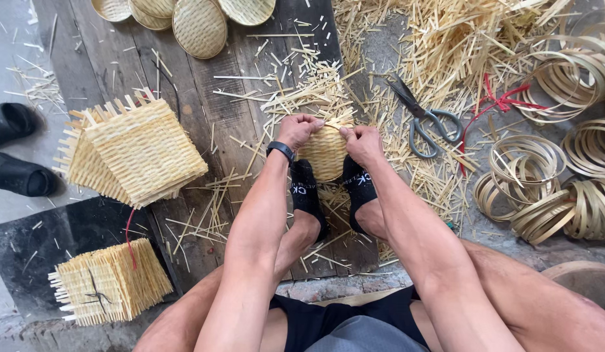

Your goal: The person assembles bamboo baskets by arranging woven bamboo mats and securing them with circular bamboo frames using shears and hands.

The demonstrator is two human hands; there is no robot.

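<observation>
A small round woven bamboo basket (325, 153) stands on the wooden boards, clamped between my two feet in black socks (305, 192). My left hand (298, 130) grips the basket's top left rim, fingers curled over the edge; a black watch sits on that wrist. On the top right rim my right hand (362, 143) is closed the same way. Both hands press on the rim from above. Loose bamboo strips stick out behind the basket.
Stacks of square woven bamboo mats (136, 150) lie at left, a tied bundle (106, 281) lower left. Finished round baskets (199, 27) sit at top. Scissors (421, 117) lie right of my hands. Coiled bamboo hoops (544, 189) fill the right. Black shoes (18, 173) rest far left.
</observation>
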